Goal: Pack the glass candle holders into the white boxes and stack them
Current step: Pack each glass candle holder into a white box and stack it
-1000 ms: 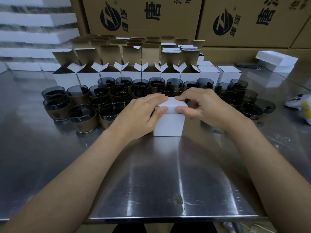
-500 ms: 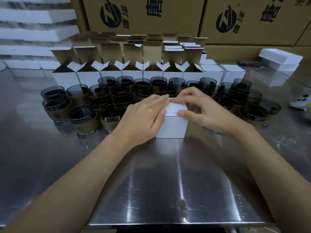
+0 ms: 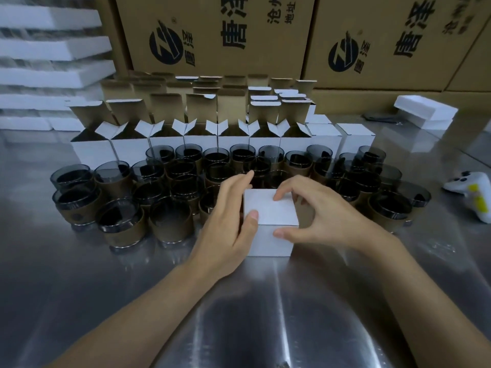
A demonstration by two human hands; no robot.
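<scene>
Steel worktable (image 3: 265, 314), printed brown cartons (image 3: 212, 35) standing behind. Left hand (image 3: 225, 229) gripping closed white box (image 3: 273, 208) along left side, thumb lying on near top corner. Right hand (image 3: 324, 216) pinching it, fingertips on lid, thumb on front face. Box contents hidden. Smoky glass candle holders (image 3: 170, 221) in brown sleeves crowding just beyond and left of fingers. Farther beyond fingertips, open white boxes (image 3: 127, 150) standing flaps up, interiors in shadow.

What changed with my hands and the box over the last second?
The left hand slid off the top of the white box to its left side, thumb on the near corner. The right hand rose onto its fingertips on the top, thumb on the front face. The closed top now shows. The box stayed on the table before the candle holders.
</scene>
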